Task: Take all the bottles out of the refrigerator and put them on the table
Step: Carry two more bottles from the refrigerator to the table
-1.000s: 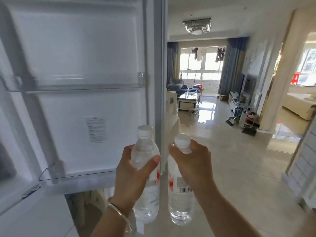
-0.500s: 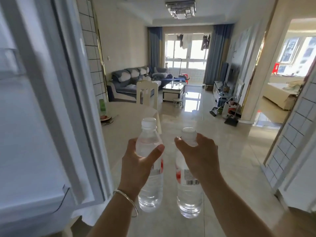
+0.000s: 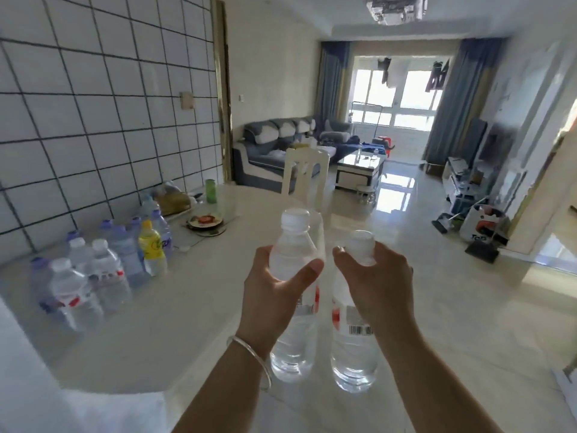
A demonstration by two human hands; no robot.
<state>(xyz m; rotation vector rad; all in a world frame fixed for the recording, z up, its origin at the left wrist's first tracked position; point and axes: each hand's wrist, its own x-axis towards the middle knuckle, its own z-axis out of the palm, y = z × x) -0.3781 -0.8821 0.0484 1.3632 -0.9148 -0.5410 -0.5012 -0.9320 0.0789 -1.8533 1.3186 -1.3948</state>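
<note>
Two clear plastic water bottles are held upright side by side, near centre, above the worktop's [image 3: 175, 323] near edge. The left hand [image 3: 274, 295] wraps the left bottle [image 3: 293, 348] at its shoulder; the right hand [image 3: 374, 285] grips the right bottle [image 3: 354, 360] just below its white cap. Roughly ten more bottles [image 3: 103, 270], one yellow, stand grouped at far left on the smooth, pale worktop.

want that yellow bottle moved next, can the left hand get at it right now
Probably not yet: the left hand grips a water bottle. The yellow bottle stands at the cluster's open side on the table.
</note>
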